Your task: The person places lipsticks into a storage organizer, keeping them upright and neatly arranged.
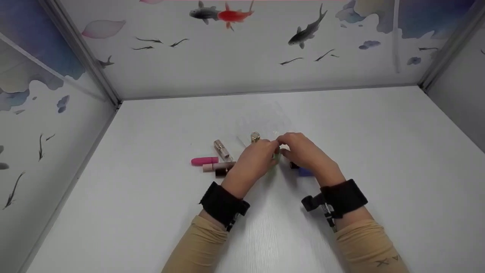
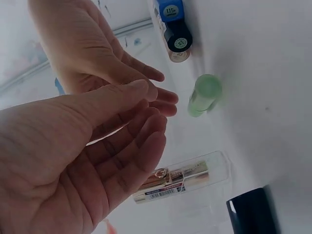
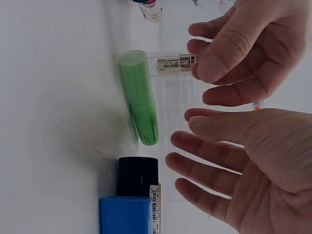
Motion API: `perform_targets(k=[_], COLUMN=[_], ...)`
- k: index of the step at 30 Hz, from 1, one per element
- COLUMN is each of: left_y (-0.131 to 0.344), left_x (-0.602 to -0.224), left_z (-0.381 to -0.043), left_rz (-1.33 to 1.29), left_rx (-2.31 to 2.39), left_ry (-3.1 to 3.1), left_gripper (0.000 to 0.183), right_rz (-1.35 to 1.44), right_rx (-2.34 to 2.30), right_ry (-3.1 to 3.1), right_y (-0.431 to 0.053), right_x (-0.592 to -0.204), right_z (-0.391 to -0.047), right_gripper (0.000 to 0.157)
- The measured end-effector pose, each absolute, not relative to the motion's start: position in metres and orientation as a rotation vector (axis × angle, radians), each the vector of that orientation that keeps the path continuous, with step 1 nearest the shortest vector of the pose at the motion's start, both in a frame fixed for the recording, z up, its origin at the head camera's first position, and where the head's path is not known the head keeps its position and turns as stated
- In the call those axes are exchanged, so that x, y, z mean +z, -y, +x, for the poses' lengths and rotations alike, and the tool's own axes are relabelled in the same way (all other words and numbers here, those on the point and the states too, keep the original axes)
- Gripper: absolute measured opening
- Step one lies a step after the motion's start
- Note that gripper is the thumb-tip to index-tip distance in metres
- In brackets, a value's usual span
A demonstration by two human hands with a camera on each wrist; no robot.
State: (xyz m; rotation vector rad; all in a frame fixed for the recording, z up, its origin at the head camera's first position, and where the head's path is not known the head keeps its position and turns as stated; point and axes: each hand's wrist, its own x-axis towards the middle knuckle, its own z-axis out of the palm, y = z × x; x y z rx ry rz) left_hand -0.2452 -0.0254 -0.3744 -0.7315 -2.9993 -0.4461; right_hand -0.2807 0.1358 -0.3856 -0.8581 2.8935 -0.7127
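Note:
In the head view my left hand (image 1: 255, 157) and right hand (image 1: 305, 151) meet at the fingertips over the middle of the table. My left fingers curve loosely beside the thumb, and no object shows between them. The right hand's fingers (image 3: 209, 165) are spread, its thumb close to the index finger. A green tube (image 3: 139, 97) lies on the table just below both hands. Beyond the left fingers is a clear case with a gold lipstick tube (image 2: 187, 170) inside. A blue-and-black tube (image 3: 126, 214) lies near the right hand.
Left of the hands lie a bright pink tube (image 1: 204, 161), a pale pink tube (image 1: 210, 167), a dark-capped tube (image 1: 221, 173) and a clear gold-trimmed tube (image 1: 221, 149). A transparent compartmented tray (image 1: 265, 115) is behind the hands. Printed panels (image 1: 246, 68) wall the table.

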Motion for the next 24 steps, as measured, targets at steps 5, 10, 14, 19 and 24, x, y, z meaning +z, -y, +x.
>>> perform_targets(k=[5, 10, 14, 19, 24], left_y=[0.024, 0.024, 0.025, 0.025, 0.025], left_x=[-0.384, -0.388, -0.389, -0.392, -0.393], left_z=[-0.246, -0.246, -0.245, -0.245, -0.248], left_rz=[-0.748, -0.778, -0.792, -0.798, -0.780], left_rx=[-0.370, -0.329, -0.294, -0.331, -0.379], left_ry=[3.024, 3.036, 3.029, 3.023, 3.052], left_gripper=[0.016, 0.020, 0.021, 0.021, 0.016], right_rz=[-0.872, -0.863, -0.871, -0.833, -0.854], right_rx=[-0.688, -0.665, -0.644, -0.629, -0.596], right_ry=[-2.889, -2.876, -2.870, -2.864, -2.873], right_y=[-0.133, -0.129, -0.127, -0.126, -0.127], right_x=[-0.387, -0.390, -0.391, -0.391, -0.393], right_z=[-0.279, -0.280, -0.280, -0.280, -0.280], right_gripper=[0.025, 0.024, 0.021, 0.020, 0.022])
